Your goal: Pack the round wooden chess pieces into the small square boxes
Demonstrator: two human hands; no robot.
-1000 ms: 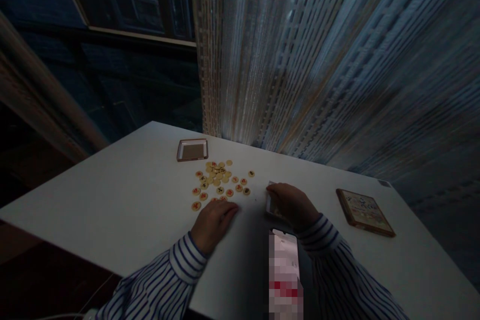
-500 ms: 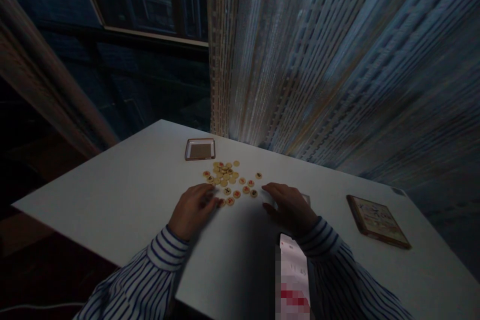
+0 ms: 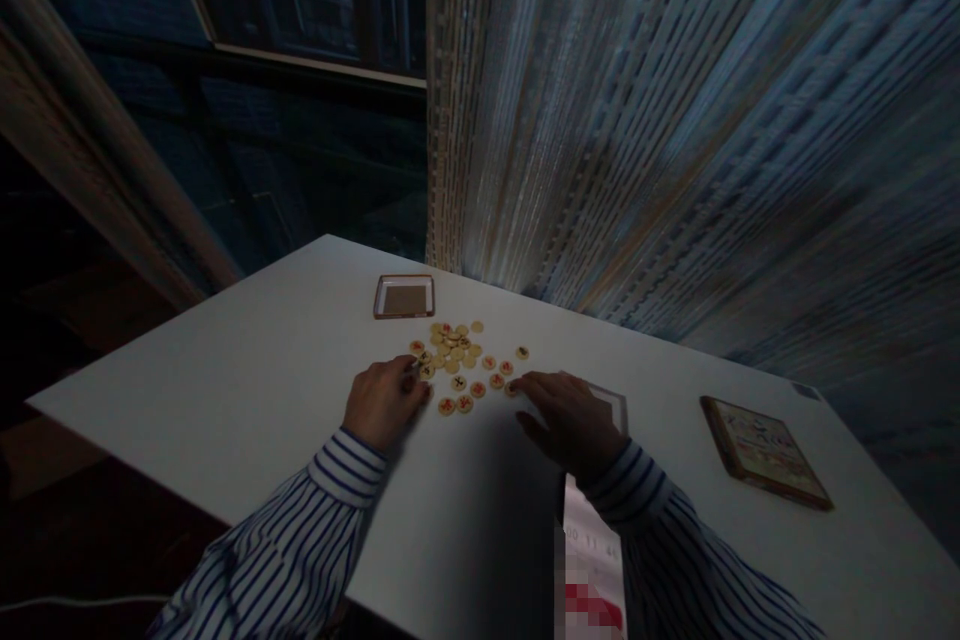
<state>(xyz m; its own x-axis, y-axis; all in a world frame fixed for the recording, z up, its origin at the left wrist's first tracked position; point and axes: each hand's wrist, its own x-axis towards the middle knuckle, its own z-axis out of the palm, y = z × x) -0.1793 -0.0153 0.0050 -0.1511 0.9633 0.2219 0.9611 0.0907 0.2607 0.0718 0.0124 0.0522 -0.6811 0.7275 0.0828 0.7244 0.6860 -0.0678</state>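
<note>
Round wooden Chinese chess pieces (image 3: 455, 356) lie in a loose heap on the white table, some face up with red or black characters, others showing plain faces. At the heap's left edge, my left hand (image 3: 384, 404) has its fingers curled in, seemingly on a piece mostly hidden by the fingertips. My right hand (image 3: 576, 417) reaches in from the right, palm down and fingers extended, its fingertips at a black-marked piece (image 3: 511, 387). Two red-marked pieces (image 3: 455, 405) lie nearest me, between the hands.
A shallow open tray (image 3: 405, 297) stands behind the heap. Under my right wrist is a lit phone (image 3: 592, 540), and a clear plastic-looking lid (image 3: 616, 405) shows beyond that hand. A flat decorated box (image 3: 765, 448) lies far right. Curtains (image 3: 585, 120) hang behind the table.
My left hand has drawn slightly up and away from the near red pieces, its fingers curling more. My right hand has come left onto a black-marked piece. The view has shifted slightly.
</note>
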